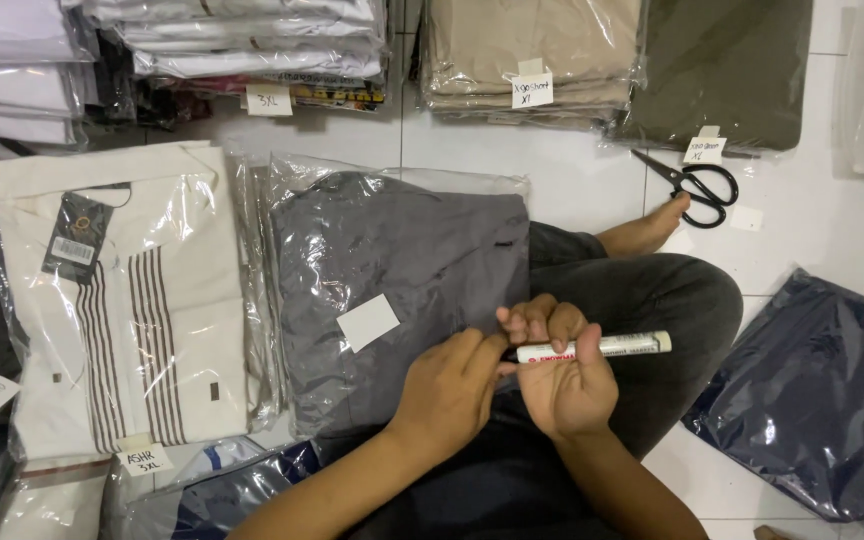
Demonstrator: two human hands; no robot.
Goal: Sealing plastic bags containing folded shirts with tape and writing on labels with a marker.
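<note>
My right hand point(564, 372) grips a white marker pen point(620, 346) that lies level, its far end pointing right. My left hand point(449, 388) has its fingertips pinched at the pen's left end, at the cap. Both hands hover over a grey folded garment in a clear plastic bag point(402, 270), which rests on my lap and bears a blank white label point(368, 322). My crossed legs in dark trousers point(672, 300) lie under and to the right of it.
A cream striped shirt in plastic point(122, 300) lies to the left. A navy bagged garment point(812, 390) lies at right. Black scissors point(697, 185) rest on the white tiled floor beyond my foot. Stacks of bagged clothes with paper size tags line the far edge.
</note>
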